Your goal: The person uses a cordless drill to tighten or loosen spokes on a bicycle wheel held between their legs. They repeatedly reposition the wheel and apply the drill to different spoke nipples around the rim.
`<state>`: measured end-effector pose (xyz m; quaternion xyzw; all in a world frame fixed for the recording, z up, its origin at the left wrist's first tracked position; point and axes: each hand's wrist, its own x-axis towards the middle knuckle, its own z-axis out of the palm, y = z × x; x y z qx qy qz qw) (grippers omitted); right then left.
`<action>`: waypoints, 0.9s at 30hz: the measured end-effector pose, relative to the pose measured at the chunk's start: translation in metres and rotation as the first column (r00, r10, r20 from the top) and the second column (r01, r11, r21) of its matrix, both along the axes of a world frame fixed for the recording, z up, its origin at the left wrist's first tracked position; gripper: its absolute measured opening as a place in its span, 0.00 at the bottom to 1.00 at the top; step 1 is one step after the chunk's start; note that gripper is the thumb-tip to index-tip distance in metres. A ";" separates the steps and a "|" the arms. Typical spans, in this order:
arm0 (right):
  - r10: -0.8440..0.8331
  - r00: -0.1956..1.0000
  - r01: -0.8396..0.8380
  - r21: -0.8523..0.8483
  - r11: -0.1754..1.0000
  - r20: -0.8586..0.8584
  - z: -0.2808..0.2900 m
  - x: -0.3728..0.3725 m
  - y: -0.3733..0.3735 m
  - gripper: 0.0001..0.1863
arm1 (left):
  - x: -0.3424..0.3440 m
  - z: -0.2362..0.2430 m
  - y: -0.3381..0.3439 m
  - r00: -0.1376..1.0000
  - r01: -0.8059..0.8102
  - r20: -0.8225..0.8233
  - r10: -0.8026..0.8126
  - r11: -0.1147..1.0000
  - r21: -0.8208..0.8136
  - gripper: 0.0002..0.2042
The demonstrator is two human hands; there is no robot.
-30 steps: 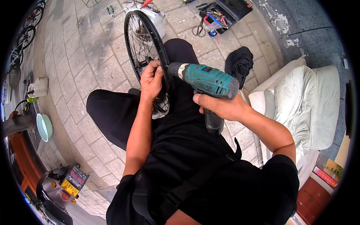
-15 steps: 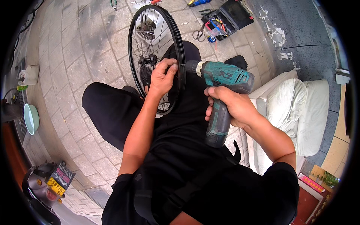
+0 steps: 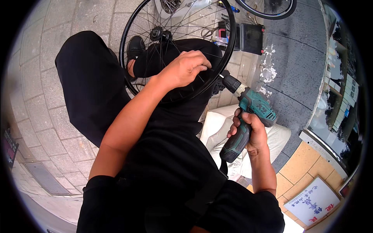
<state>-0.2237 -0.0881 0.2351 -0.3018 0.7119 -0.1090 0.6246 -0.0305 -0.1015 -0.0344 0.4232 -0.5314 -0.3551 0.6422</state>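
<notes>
A black bicycle wheel (image 3: 230, 42) with thin spokes stands tilted over my lap, its hub (image 3: 157, 33) to the left of the middle. My left hand (image 3: 185, 69) reaches in among the spokes, thumb and fingertips pinched on a spoke just inside the rim at the lower right. In my right hand (image 3: 254, 130) is a teal and black cordless drill (image 3: 256, 104), gripped by its handle. Its chuck points up and left, and the bright bit (image 3: 221, 76) meets the outer side of the rim across from my left fingertips. The bit's very tip is hidden.
Beyond the wheel lie an open black tool case (image 3: 251, 39) and scissors (image 3: 209, 32). Part of another wheel (image 3: 278, 16) shows at the top right. A pale covered seat (image 3: 217, 126) stands under the drill. A white handwritten board (image 3: 312, 202) is at the lower right.
My view has turned, and the wheel appears larger and more face-on. The drill now sits lower and farther right in view, angled up-left, still in my right hand. My left hand stays by the rim.
</notes>
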 end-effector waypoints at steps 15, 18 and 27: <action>0.078 0.990 -0.080 -0.014 0.997 -0.120 0.008 0.010 -0.015 0.15 | -0.006 0.001 0.001 0.993 -0.109 -0.051 0.109 0.994 -0.001 0.05; 0.086 0.990 -0.087 -0.004 0.996 -0.108 0.008 0.006 -0.016 0.15 | -0.006 0.001 0.002 0.991 -0.122 -0.060 0.121 0.992 -0.016 0.06; 0.105 0.989 -0.104 0.015 0.994 -0.106 0.008 -0.001 -0.021 0.15 | -0.009 0.001 0.003 0.987 -0.147 -0.061 0.145 0.989 -0.015 0.07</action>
